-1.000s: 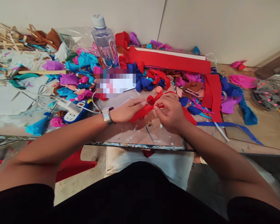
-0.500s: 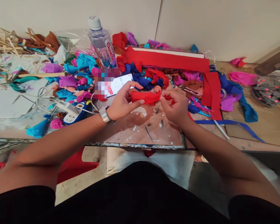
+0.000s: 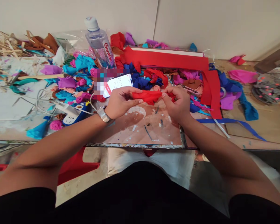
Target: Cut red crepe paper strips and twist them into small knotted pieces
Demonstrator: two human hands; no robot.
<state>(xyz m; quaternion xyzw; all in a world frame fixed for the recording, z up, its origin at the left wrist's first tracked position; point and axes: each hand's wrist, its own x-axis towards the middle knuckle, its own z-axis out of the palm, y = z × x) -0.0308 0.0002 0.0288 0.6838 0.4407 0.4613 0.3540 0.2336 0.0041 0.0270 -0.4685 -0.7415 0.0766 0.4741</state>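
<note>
A strip of red fabric (image 3: 149,95) is stretched between my two hands, over the near middle of the table. My left hand (image 3: 122,101) pinches its left end between thumb and fingers. The right end is gathered in the closed fingertips of my right hand (image 3: 177,101), which partly hide it. Just behind my left hand lies a lit phone (image 3: 118,84). Beyond the strip is a heap of dark blue fabric pieces (image 3: 141,82) mixed with red ones.
A water bottle (image 3: 100,43) stands behind the phone. On the left are a power strip (image 3: 76,113) with cables and green-handled pliers (image 3: 25,81). A long red cloth (image 3: 165,59) lies at the back, and a utility knife (image 3: 191,90) rests right of centre. The table edge (image 3: 135,145) runs before me.
The red fabric strip is now drawn narrower and more bunched between my hands. My left fingers have closed down on it, and my right hand has shifted slightly to the right.
</note>
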